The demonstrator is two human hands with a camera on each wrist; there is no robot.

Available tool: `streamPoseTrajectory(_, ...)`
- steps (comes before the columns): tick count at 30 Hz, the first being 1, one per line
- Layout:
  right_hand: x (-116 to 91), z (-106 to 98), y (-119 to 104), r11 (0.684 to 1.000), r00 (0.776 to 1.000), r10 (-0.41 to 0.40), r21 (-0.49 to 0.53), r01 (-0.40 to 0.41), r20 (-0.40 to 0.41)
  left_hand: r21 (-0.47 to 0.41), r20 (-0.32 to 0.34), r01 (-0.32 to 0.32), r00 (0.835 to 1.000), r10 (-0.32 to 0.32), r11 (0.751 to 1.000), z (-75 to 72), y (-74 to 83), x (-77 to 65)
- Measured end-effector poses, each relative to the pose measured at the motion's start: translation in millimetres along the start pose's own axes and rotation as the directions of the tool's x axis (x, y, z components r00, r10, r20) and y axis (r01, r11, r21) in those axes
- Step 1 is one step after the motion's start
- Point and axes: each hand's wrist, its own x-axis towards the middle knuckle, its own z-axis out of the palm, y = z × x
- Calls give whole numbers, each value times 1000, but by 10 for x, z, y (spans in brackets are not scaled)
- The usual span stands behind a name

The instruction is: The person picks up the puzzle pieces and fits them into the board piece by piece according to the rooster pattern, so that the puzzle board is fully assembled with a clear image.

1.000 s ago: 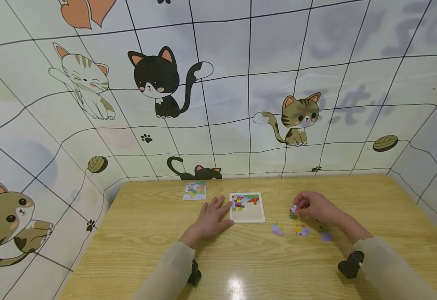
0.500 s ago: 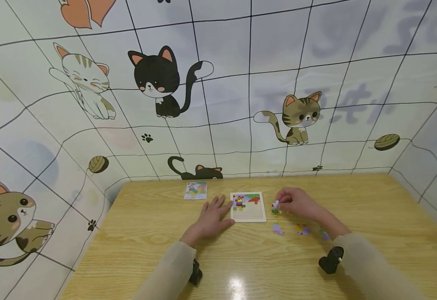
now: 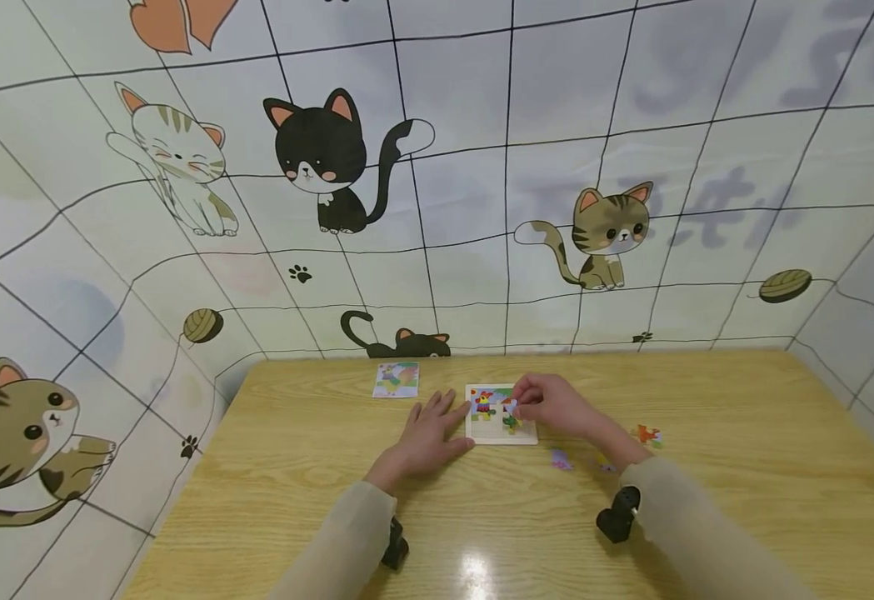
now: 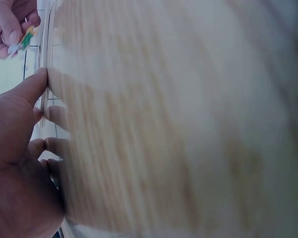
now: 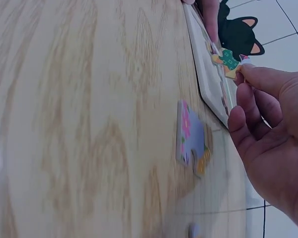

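Note:
My right hand pinches a jigsaw piece between thumb and fingers. The piece is green, with white and yellow parts, and is held over the right part of a white-rimmed puzzle tray. Along the tray's upper part lie fitted pieces showing a colourful rooster; the right hand covers the tray's upper right corner. My left hand lies flat on the table with fingers spread, its thumb and index fingertip at the tray's left edge. In the left wrist view, the held piece shows clear above the table.
Loose jigsaw pieces lie right of the tray: a purple one with a pink flower, an orange one, and a yellow one partly behind the right forearm. A picture card lies at the back left, before the cat-print wall.
My right hand has carried the pinched jigsaw piece leftward, from beside the loose pieces to over the tray. The orange piece has come into sight. My left hand stays at the tray's edge.

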Motion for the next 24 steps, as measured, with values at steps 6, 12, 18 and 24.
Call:
streamPoseTrajectory(6,94,81,-32,999,999,26,-18,-26,-27,6,0,10,1000,-10,1000,3,10,16)
streamPoseTrajectory(12,173,140,-15,994,995,64,-86,-70,-74,5,3,18,1000,-18,1000,19,-7,18)
streamPoseTrajectory(18,229,216,-24,986,990,68,-145,-85,-119,9,6,25,1000,-25,1000,27,-22,27)
streamPoseTrajectory(24,243,281,-23,979,985,99,-165,-123,-143,4,2,21,1000,-21,1000,7,4,19)
